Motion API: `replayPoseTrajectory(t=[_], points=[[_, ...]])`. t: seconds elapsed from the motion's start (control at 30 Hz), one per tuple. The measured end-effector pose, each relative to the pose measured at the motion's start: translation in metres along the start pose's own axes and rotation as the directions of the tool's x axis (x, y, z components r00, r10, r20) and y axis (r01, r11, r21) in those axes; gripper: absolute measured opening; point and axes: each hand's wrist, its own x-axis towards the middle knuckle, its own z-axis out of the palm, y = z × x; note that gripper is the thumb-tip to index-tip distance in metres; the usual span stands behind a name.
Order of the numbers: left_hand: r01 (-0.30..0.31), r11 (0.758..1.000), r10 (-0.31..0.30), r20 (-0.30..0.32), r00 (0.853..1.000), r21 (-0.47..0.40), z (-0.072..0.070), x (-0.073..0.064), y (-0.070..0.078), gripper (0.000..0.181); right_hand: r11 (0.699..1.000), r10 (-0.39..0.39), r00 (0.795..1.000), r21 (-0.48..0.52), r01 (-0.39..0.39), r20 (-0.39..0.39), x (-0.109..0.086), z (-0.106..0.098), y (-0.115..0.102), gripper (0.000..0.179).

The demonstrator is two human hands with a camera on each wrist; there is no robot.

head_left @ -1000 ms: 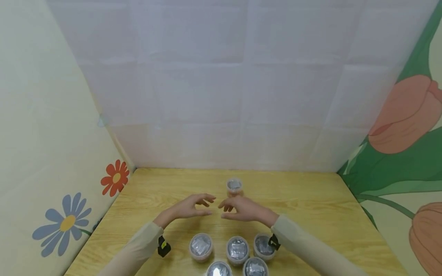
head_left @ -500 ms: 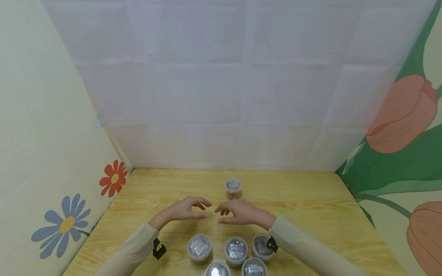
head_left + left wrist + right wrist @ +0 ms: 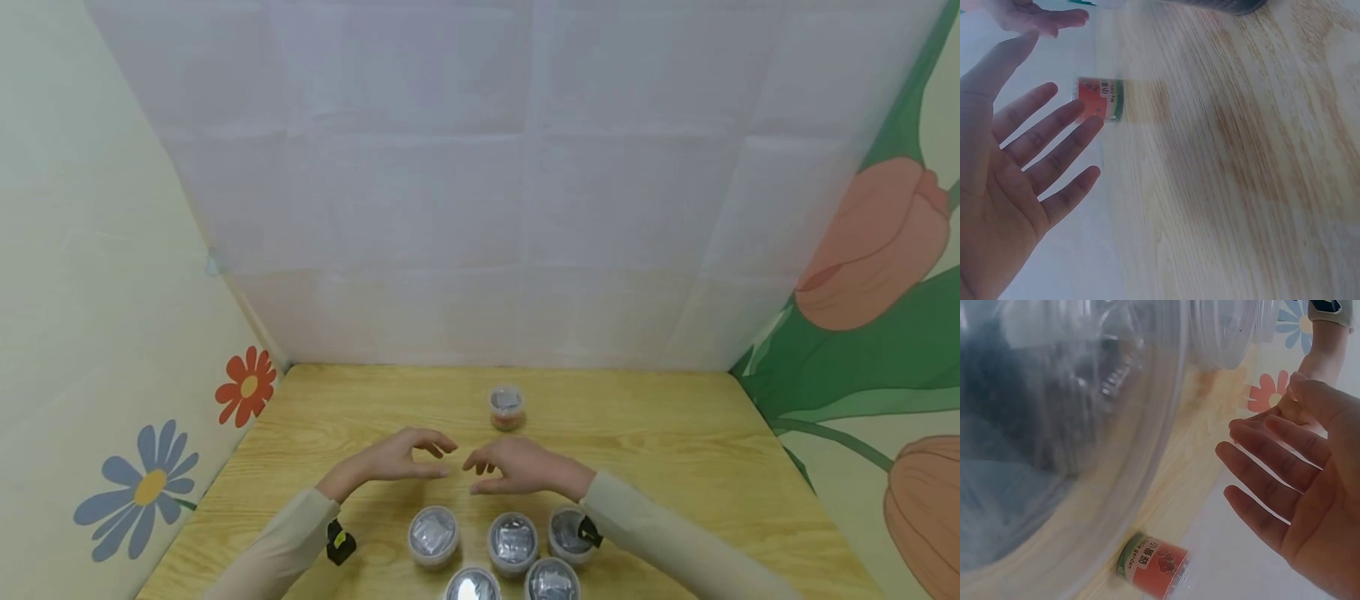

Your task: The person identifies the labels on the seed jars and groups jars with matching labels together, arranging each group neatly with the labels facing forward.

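My left hand (image 3: 405, 456) hovers over the middle of the table, fingers relaxed and slightly bent, holding nothing. Facing it across a narrow gap is my right hand (image 3: 521, 467), likewise relaxed with nothing in its fingers. Beyond the hands stands a small lidded plastic tub (image 3: 507, 407); the left wrist view shows its red and green label with "My little" on the tub (image 3: 1099, 99). Closer to me are several similar tubs with clear lids, among them one tub (image 3: 433, 536) on the left and another tub (image 3: 513, 543) in the middle.
One tub (image 3: 570, 533) lies partly under the black band (image 3: 589, 532) on the right wrist. Two more tubs, a left one (image 3: 472, 586) and a right one (image 3: 552, 581), sit at the bottom edge. A pale wall (image 3: 487, 317) closes off the wooden table (image 3: 637, 417) at the back.
Both hands have drifted slightly toward me and left, so the far tub shows whole above the right hand. The tubs stay where they stood; the view shifts a little.
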Motion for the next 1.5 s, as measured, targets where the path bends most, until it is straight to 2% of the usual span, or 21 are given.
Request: replayPoseTrajectory(t=[0.2, 0.63, 1.07, 1.33, 1.5], points=[[0.022, 1.000, -0.022, 0.010, 1.000, 0.003, 0.001, -0.004, 0.002, 0.047, 1.000, -0.017, 1.000, -0.003, 0.017, 0.026, 0.002, 0.004, -0.002, 0.039], [0.008, 0.999, -0.011, 0.071, 0.997, 0.032, 0.000, -0.012, 0.006, 0.053, 1.000, -0.018, 0.998, 0.000, 0.018, 0.060, 0.003, 0.009, -0.012, 0.040], [0.000, 1.000, -0.001, 0.109, 0.994, 0.006, 0.007, -0.019, 0.005, 0.039, 0.999, -0.050, 0.997, -0.016, 0.051, 0.066, 0.002, 0.015, -0.016, 0.039], [0.054, 0.996, -0.039, 0.205, 0.978, -0.067, 0.004, -0.023, 0.007, 0.036, 0.998, -0.059, 0.994, 0.013, 0.058, 0.088, 0.003, 0.017, -0.017, 0.040], [0.053, 0.993, -0.026, 0.250, 0.968, -0.104, 0.002, -0.023, 0.009, 0.037, 0.998, -0.060, 0.995, 0.012, 0.059, 0.077, 0.004, 0.016, -0.015, 0.041]])
